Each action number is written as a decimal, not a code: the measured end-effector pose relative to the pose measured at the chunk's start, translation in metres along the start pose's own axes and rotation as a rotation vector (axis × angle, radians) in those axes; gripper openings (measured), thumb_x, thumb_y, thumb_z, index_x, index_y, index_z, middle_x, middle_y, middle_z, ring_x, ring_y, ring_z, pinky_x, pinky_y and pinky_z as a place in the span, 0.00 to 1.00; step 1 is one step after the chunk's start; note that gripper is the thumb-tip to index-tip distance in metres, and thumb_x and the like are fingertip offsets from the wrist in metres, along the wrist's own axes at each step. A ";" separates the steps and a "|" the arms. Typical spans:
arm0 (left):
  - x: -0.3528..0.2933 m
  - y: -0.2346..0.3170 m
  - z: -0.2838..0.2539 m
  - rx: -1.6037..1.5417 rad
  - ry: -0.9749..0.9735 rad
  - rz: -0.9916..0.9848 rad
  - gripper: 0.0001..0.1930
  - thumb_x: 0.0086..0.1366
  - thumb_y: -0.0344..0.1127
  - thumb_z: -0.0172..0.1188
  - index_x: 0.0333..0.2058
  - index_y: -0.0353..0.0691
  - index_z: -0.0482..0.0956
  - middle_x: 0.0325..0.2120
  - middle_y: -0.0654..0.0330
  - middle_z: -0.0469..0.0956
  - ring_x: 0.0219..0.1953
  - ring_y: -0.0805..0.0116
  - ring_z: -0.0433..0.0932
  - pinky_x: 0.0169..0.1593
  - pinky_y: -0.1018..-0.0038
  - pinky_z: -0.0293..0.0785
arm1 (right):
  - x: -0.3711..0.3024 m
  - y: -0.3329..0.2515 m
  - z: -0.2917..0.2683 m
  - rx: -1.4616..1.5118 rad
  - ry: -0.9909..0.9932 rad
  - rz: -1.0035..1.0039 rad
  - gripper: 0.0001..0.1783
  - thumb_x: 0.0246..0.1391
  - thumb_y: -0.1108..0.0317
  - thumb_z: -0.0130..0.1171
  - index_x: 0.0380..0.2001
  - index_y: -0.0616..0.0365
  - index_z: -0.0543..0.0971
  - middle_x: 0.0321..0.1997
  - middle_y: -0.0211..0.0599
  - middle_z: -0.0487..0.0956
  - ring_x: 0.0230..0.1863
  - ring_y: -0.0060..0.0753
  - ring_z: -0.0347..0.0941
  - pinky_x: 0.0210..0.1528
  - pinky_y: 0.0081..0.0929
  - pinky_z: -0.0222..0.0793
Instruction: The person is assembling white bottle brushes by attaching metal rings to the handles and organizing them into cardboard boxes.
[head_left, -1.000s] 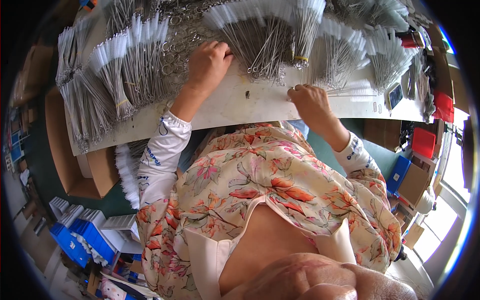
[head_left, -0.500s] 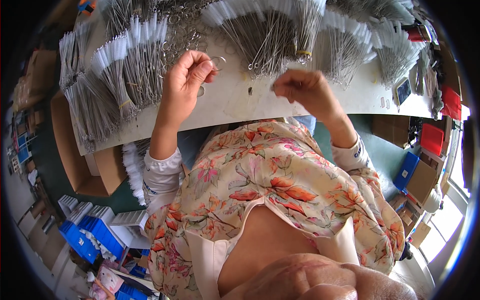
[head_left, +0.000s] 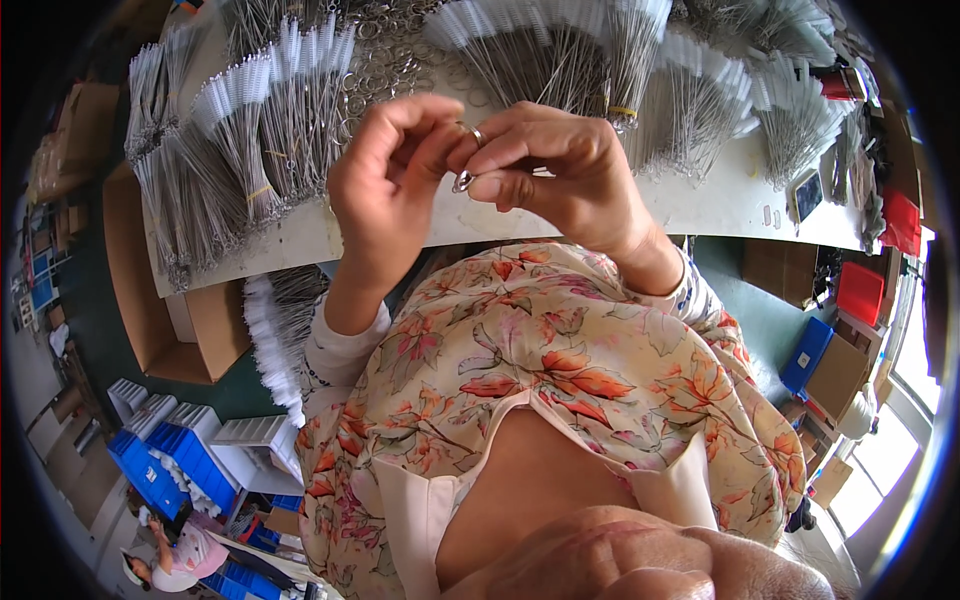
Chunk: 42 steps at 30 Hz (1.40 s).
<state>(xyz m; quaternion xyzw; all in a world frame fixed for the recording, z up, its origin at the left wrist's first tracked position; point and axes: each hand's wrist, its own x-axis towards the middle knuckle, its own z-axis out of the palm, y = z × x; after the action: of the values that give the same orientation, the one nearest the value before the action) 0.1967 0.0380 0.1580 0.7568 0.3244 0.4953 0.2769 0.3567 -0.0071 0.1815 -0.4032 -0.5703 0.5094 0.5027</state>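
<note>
Both of my hands meet above the front part of the white table, fingertips nearly touching. My left hand [head_left: 385,185] is closed, pinching a thin metal ring [head_left: 477,134] of key-ring size between thumb and fingers. The fingers of my right hand [head_left: 575,165] are closed too, at the ring's other side. A small shiny metal piece [head_left: 462,182], perhaps a clasp, shows at my right thumb tip. Its exact shape and how it joins the ring are partly hidden by the fingers. Behind my hands lies a heap of similar loose metal rings [head_left: 392,62].
Bundles of thin wire brushes with white bristle tips [head_left: 232,100] crowd the table's left side; more brush bundles [head_left: 690,95] fill its far right. A phone-like device [head_left: 806,194] lies near the right edge. A cardboard box [head_left: 150,290] stands below left. Another person [head_left: 180,550] is at lower left.
My right hand has moved left and met my left hand, which shifted slightly right with the ring. The small metal piece is now visible between them.
</note>
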 end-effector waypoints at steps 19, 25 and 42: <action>0.003 0.002 -0.026 -0.800 -0.328 -0.360 0.12 0.56 0.21 0.57 0.41 0.30 0.74 0.40 0.51 0.75 0.41 0.69 0.75 0.44 0.78 0.73 | 0.000 0.013 0.004 -0.947 0.101 -0.834 0.11 0.25 0.71 0.61 0.21 0.55 0.79 0.32 0.24 0.76 0.22 0.20 0.69 0.19 0.18 0.65; 0.002 0.016 -0.021 -0.504 -0.111 -0.229 0.15 0.51 0.14 0.56 0.40 0.29 0.75 0.37 0.53 0.77 0.37 0.68 0.78 0.42 0.79 0.76 | -0.001 0.001 0.008 -0.383 0.093 -0.387 0.07 0.39 0.75 0.61 0.27 0.56 0.80 0.32 0.28 0.76 0.25 0.21 0.71 0.23 0.19 0.68; 0.011 0.008 -0.027 -0.269 -0.117 -0.014 0.15 0.46 0.13 0.58 0.36 0.28 0.78 0.35 0.52 0.78 0.32 0.71 0.78 0.37 0.80 0.77 | 0.024 -0.015 -0.015 0.060 -0.179 0.284 0.07 0.51 0.70 0.59 0.31 0.62 0.78 0.20 0.27 0.75 0.18 0.13 0.70 0.14 0.09 0.59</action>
<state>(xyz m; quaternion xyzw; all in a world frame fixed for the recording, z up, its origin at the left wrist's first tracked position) 0.1768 0.0444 0.1799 0.7383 0.2437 0.4874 0.3976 0.3679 0.0169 0.1997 -0.4175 -0.5347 0.6259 0.3849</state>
